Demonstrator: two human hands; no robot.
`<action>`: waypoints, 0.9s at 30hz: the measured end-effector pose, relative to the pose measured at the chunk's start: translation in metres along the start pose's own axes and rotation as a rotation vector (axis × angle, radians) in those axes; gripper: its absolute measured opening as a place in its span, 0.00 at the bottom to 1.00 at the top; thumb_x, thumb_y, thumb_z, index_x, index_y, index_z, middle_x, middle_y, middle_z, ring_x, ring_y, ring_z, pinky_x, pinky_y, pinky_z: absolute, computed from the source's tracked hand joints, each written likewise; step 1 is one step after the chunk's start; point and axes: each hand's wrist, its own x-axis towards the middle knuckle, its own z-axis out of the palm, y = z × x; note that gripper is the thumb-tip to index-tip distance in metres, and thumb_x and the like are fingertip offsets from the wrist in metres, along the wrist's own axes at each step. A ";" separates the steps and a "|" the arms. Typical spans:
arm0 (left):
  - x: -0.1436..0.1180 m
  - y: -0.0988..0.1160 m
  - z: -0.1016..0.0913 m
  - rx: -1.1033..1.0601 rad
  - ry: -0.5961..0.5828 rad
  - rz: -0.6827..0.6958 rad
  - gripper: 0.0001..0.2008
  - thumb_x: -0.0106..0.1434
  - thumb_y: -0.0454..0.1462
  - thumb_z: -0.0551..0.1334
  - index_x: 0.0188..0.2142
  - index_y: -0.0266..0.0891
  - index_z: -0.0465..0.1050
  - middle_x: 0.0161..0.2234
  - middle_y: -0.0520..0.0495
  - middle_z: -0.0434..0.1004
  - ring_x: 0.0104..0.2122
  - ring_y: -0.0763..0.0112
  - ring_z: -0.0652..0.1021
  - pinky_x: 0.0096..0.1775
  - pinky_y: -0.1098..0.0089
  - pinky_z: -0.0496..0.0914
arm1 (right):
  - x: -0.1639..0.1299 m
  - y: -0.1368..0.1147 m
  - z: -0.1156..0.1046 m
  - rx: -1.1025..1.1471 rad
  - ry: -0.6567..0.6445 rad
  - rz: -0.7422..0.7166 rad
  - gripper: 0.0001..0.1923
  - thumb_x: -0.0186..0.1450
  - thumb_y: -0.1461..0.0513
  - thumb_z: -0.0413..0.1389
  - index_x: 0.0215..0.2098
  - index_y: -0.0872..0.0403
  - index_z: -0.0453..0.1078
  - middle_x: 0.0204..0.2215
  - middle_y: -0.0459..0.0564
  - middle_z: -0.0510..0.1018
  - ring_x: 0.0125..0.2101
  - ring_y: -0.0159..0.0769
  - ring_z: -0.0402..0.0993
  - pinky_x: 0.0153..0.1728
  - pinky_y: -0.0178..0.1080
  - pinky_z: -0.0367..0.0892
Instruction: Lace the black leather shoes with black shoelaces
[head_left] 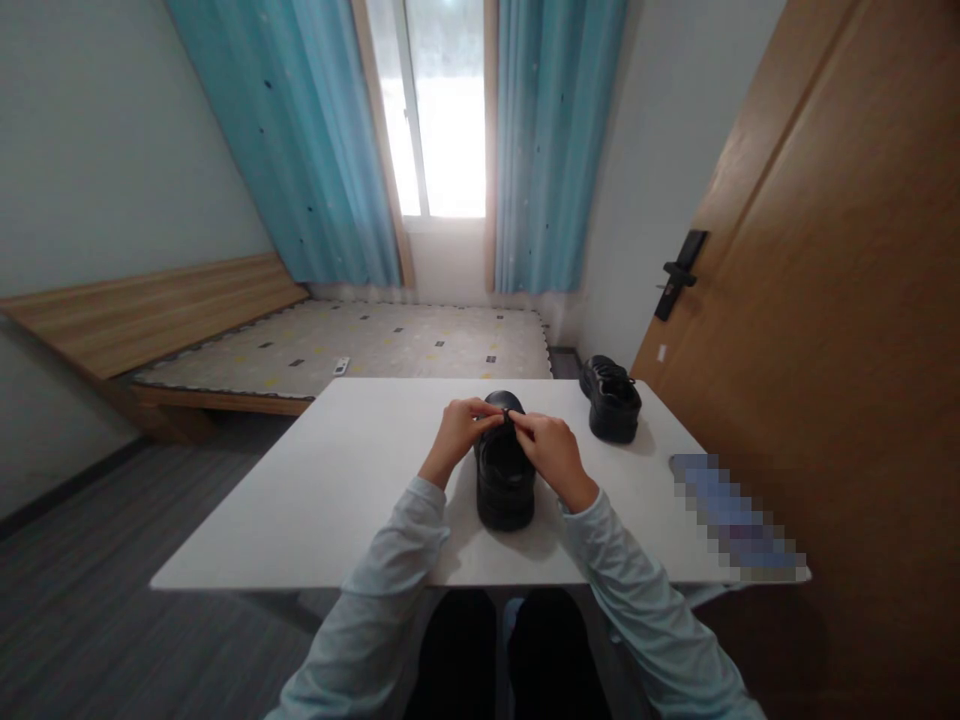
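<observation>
A black lace-up shoe (505,490) stands on the white table in front of me, heel toward me and toe pointing at the window. My left hand (466,425) reaches over its left side, thumb and fingers pinched at the lacing. From the right, my right hand (547,445) pinches at the same spot, its fingertips almost meeting the left ones. Between the fingertips is a small dark bit of shoelace (506,416), partly covered by the fingers. The other black shoe (612,400) rests farther back on the right, touched by neither hand.
The white table (315,500) spans the space before me. A blurred-out flat bluish item (735,515) lies at its right edge. Behind are a bed (375,340) with a small white remote (341,366), blue curtains (555,150) and a window. A wooden door (847,350) stands close on the right.
</observation>
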 end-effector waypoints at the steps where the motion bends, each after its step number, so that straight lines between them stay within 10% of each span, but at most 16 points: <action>1: 0.000 0.000 0.000 -0.011 -0.003 -0.005 0.08 0.53 0.39 0.67 0.30 0.37 0.81 0.30 0.45 0.81 0.33 0.65 0.79 0.37 0.69 0.71 | -0.001 -0.002 -0.001 -0.037 -0.006 -0.001 0.17 0.67 0.62 0.48 0.51 0.47 0.72 0.39 0.50 0.81 0.38 0.38 0.76 0.36 0.35 0.65; 9: -0.001 0.001 0.002 -0.171 -0.044 -0.051 0.10 0.51 0.40 0.66 0.29 0.34 0.79 0.29 0.44 0.80 0.32 0.66 0.78 0.37 0.69 0.72 | -0.004 -0.005 -0.006 -0.148 -0.042 -0.057 0.18 0.69 0.61 0.45 0.54 0.47 0.69 0.39 0.51 0.80 0.34 0.38 0.76 0.32 0.35 0.63; 27: -0.006 0.015 -0.009 0.006 -0.199 0.104 0.07 0.55 0.38 0.63 0.30 0.36 0.76 0.32 0.48 0.79 0.36 0.66 0.77 0.43 0.68 0.67 | 0.014 0.023 0.010 0.592 0.071 -0.060 0.05 0.58 0.63 0.57 0.31 0.56 0.75 0.24 0.47 0.73 0.25 0.32 0.66 0.29 0.34 0.61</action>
